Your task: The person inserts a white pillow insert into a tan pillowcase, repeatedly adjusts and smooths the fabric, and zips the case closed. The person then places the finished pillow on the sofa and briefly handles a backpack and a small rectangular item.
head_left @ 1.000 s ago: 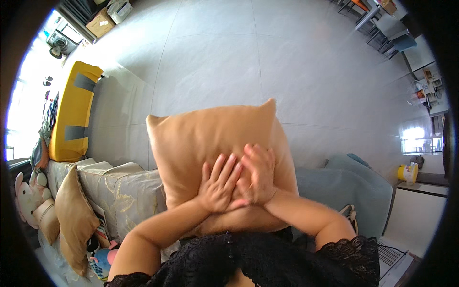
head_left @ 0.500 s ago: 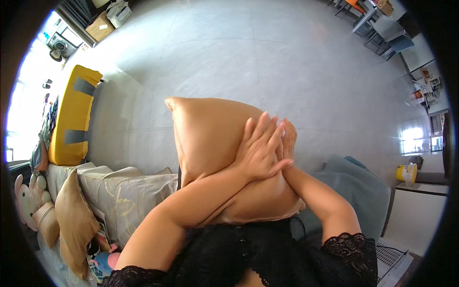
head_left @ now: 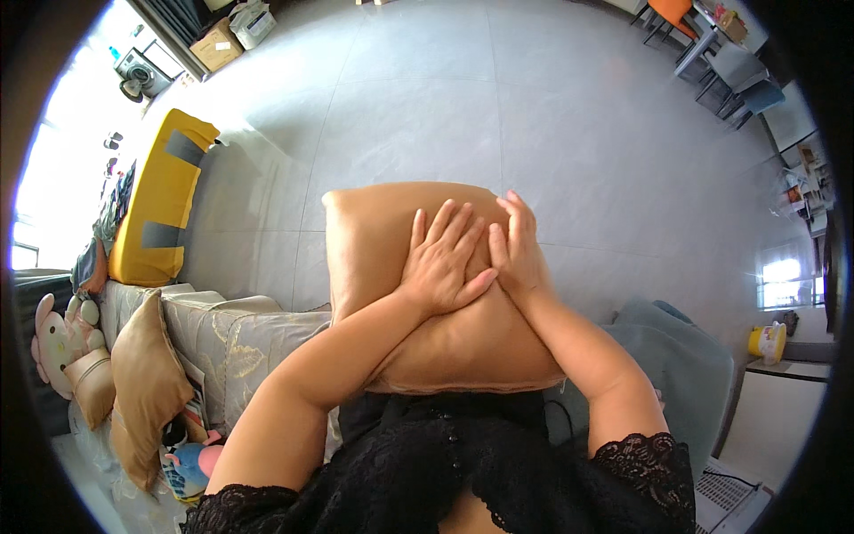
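A tan satin cushion [head_left: 365,240] rests on my lap, its front corners pointing away from me. My left hand [head_left: 442,267] lies flat on the middle of its top, fingers spread and pointing forward. Beside it, my right hand [head_left: 518,249] presses on the cushion's right part, fingers extended and leaning over toward the left hand. The two hands are close together, with the left thumb reaching toward the right wrist. The fabric dips and creases under both palms.
To my left, a patterned sofa cover [head_left: 231,343] holds another tan cushion [head_left: 151,392] and a plush rabbit [head_left: 58,343]. A yellow padded piece [head_left: 151,209] stands beyond. Grey-green cloth [head_left: 667,365] lies at right, near a yellow bucket [head_left: 767,343]. Chairs [head_left: 734,71] stand far right.
My hands have drawn slightly apart and moved left, the right one now more on top of the cushion. The cushion looks flatter and squarer. The view has shifted a little.
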### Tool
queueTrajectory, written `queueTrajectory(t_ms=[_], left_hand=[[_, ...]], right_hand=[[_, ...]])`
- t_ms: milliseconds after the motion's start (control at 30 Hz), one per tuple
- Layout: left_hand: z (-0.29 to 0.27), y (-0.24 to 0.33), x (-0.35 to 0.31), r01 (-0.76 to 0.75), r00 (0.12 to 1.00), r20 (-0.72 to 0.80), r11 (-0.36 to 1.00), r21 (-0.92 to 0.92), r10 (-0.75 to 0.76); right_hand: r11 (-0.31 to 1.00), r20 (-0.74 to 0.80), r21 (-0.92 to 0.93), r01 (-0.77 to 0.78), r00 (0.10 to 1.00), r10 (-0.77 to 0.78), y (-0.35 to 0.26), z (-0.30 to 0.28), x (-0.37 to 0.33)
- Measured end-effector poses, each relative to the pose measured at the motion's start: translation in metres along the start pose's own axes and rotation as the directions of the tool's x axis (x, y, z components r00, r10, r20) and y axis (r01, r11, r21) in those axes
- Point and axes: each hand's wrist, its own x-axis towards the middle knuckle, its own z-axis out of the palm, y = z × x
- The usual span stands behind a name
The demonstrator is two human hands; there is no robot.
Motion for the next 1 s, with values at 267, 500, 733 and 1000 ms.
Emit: queueTrajectory(t_ms=[267,500,733,1000], left_hand=[[-0.094,-0.016,-0.078,0.555,0.763,-0.263,0.807,-0.202,-0.591],[-0.116,-0.064,-0.222,0.257,0.486,0.183,-0.06,-0.965,-0.855],[-0.181,-0.003,-0.436,0.348,-0.015,-0.366,0.338,-0.874,-0.931],[-0.122,-0.012,-0.456,0.986,0.148,-0.412,0.102,0.132,-0.899]], right_hand=[[0.202,0.638,0.564,-0.801,0.578,0.508,0.03,-0.057,-0.028],[0.152,0.984,0.134,-0.979,0.15,0.1,-0.09,0.034,-0.021],[0.814,0.983,0.07,-0.576,0.177,0.04,-0.219,0.2,0.004],[0.503,0.573,0.477,0.721,0.179,-0.8,-0.372,0.242,-0.137]])
